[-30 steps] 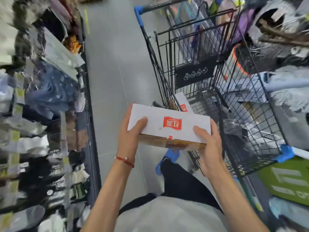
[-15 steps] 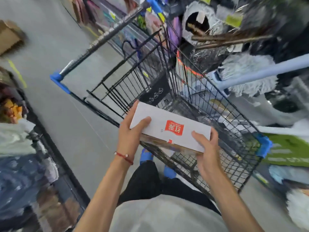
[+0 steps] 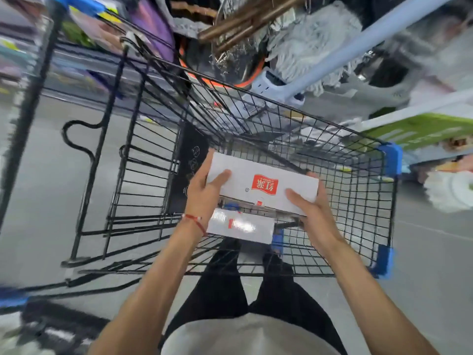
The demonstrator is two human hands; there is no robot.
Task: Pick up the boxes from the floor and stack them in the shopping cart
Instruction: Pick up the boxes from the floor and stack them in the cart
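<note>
Both hands grip one white box (image 3: 263,187) by its ends, held over the black wire shopping cart (image 3: 358,201). The left hand (image 3: 204,190) curls round the left end, thumb flat on top; the right hand (image 3: 311,211) clasps the right end likewise. A second white box (image 3: 240,226) lies in the cart just below.
</note>
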